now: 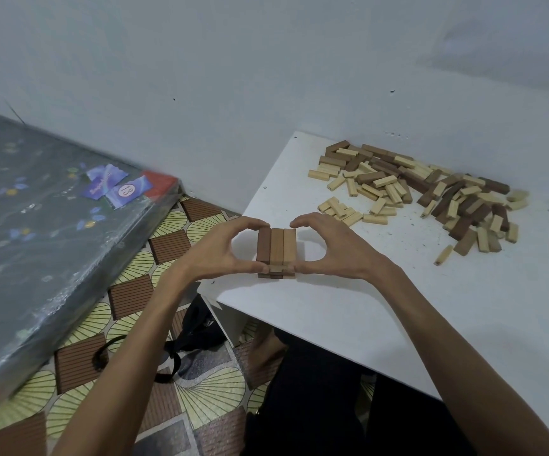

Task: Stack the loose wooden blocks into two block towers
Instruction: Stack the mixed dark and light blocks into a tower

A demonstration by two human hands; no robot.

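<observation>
Fingers (250,223) of left hand (220,248) and right hand (329,248) pinch the 3-wide block tower (276,246).

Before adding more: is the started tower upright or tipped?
Upright: tower has three top blocks lying level, flush, held between left hand and right hand.

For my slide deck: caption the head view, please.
Left hand and right hand pinch a low block tower on the white table; loose blocks heaped beyond.

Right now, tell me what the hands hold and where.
Both the left hand and right hand pinch the small brown wooden block stack by its near and far ends.
</observation>
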